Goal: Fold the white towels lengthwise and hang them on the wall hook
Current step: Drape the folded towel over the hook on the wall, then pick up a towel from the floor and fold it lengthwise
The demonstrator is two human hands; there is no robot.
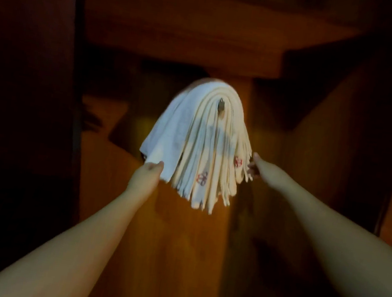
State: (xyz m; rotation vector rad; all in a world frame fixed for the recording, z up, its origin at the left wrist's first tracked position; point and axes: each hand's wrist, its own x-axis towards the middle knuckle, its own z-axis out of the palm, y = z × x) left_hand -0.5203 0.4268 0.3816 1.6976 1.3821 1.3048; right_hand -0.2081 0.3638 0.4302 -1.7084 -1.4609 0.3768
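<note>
Draped over the hook (221, 105), folded towels (205, 149) hang lengthwise downward

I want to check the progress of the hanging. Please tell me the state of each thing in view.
towels: folded, stacked, draped over the hook.
hook: loaded, only its tip shows.
left hand: holds the outer towel's lower left edge.
right hand: touches the right hanging ends; grip unclear.
</note>
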